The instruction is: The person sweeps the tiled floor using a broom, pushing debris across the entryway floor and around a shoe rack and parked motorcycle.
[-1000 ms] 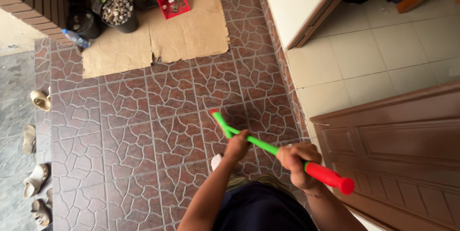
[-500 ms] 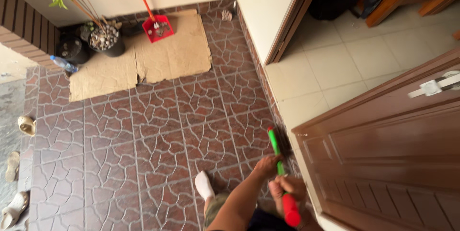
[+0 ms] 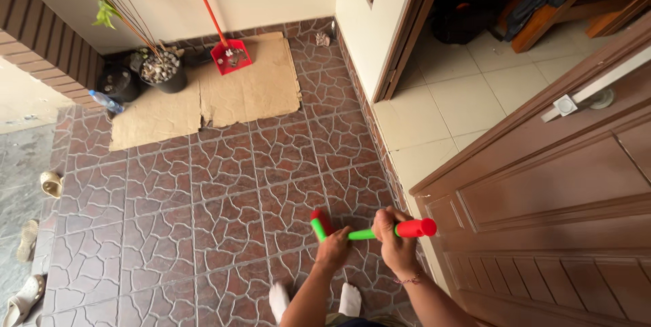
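Both hands closed on a green broom handle [image 3: 358, 234]: left hand [image 3: 333, 248] wrapped around the green shaft near its lower end, right hand [image 3: 395, 244] clenched just below the red end cap [image 3: 416, 228]. Swung since a moment ago from a steep line along the door edge to an almost level one across the body, near and centre right, with the red ferrule [image 3: 320, 220] at the working end now pulled back from the threshold and hanging over the brown tiled floor [image 3: 224, 184]; bristles hidden from view. Judged as the end of one sweeping stroke and the gathering for another, dirt probably being drawn away from the doorway toward the open tiles. Around, largest first: dark wooden door [image 3: 556, 212] standing open at near right, close beside the right hand and the likeliest thing to catch the handle's end; pale tiled room [image 3: 461, 96] beyond the frame at far right; flattened cardboard [image 3: 224, 93] lying far left of centre; red dustpan [image 3: 231, 55] resting on it with its long handle leaning on the wall; black pot with stones [image 3: 163, 71] beside that; plastic bottle [image 3: 105, 101] lying further left; sandals [image 3: 51, 183] along the left edge; white-socked feet [image 3: 350, 298] directly below the hands.
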